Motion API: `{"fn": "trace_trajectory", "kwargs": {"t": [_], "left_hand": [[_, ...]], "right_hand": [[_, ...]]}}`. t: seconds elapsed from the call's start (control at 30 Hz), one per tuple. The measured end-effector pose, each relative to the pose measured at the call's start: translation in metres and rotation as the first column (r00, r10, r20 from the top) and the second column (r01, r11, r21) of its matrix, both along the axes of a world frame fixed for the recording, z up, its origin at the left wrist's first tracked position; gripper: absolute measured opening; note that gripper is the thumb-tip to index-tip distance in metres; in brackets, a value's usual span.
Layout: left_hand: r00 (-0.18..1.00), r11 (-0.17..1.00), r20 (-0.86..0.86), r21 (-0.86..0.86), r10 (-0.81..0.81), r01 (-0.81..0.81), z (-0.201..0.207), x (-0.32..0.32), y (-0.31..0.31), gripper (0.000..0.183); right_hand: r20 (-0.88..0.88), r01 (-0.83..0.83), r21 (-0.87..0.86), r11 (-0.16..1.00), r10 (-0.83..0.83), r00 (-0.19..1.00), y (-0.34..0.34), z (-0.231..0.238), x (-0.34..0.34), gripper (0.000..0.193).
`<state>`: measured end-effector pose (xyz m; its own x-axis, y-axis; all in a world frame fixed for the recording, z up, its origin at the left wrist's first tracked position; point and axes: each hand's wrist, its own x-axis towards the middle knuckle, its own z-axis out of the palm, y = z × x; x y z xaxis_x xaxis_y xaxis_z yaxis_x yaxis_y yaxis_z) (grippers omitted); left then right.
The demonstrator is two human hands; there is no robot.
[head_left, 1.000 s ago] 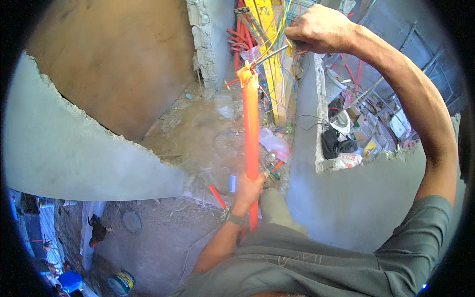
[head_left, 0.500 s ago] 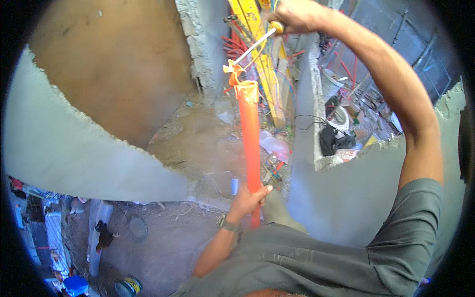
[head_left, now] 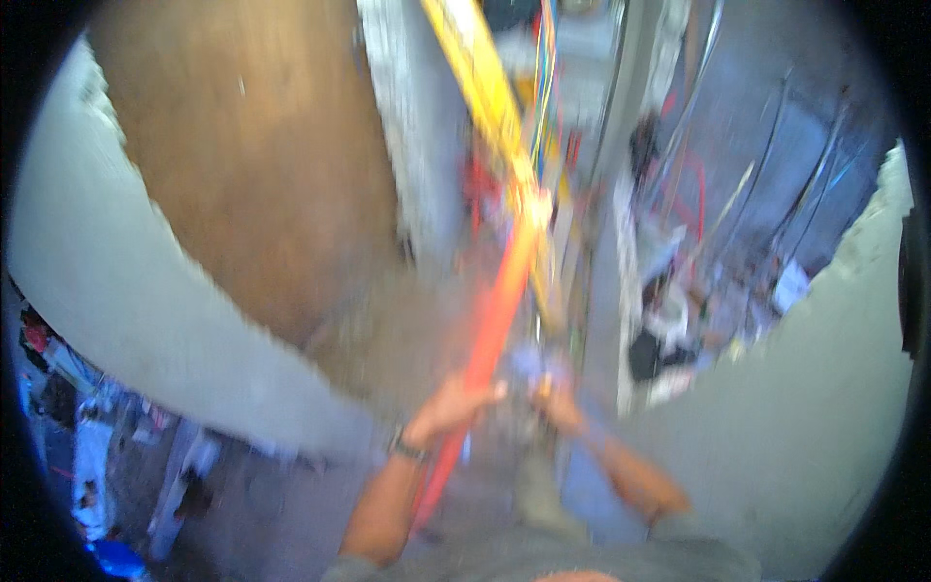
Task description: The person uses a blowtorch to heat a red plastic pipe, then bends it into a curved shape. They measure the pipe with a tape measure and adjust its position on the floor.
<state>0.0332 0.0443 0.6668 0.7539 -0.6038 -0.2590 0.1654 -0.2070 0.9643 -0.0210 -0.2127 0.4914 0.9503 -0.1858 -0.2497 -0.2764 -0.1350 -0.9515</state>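
Observation:
A long orange-red pipe (head_left: 500, 308) slants across the middle. My left hand (head_left: 449, 405), with a watch on its wrist, is closed round its lower part. Bright torn-looking material (head_left: 533, 206) shows at the pipe's upper end, smeared by motion. My right hand (head_left: 558, 405) is low, just right of the pipe and apart from it. Its fingers are curled round the screwdriver's yellow-orange handle (head_left: 546, 386), which is blurred. Above the pipe's end hang several coloured wires (head_left: 546, 92).
A yellow ladder (head_left: 475, 73) leans behind the pipe's end. Rough-edged grey walls (head_left: 194, 310) stand on the left and right. Rubble and a black bag (head_left: 644, 356) lie beyond the right wall. A brown surface (head_left: 252, 165) fills the upper left.
My right hand has come down from the pipe's top to beside my left hand, bringing the screwdriver. The pipe now leans right at its top. The view has shifted and blurred.

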Motion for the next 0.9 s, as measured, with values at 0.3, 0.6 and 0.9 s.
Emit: {"fn": "trace_trajectory", "kwargs": {"t": [0.3, 0.6, 0.9], "left_hand": [[0.938, 0.994, -0.335, 0.036, -0.088, 0.106, -0.039, 0.062, -0.016, 0.052], [0.983, 0.996, -0.183, 0.090, 0.015, 0.001, -0.118, 0.090, -0.008, 0.057], [0.954, 0.956, 0.298, 0.265, 0.042, -0.125, -0.142, -0.013, 0.133, 0.084]], "right_hand": [[-0.222, 0.114, 0.945, 0.308, 0.346, 0.911, 0.129, -0.053, -0.028, 0.034], [-0.178, 0.091, 0.938, 0.335, 0.238, 0.955, 0.135, 0.014, 0.017, 0.036], [-0.237, 0.184, 0.944, 0.273, 0.176, 0.955, 0.148, -0.011, 0.024, 0.038]]}}
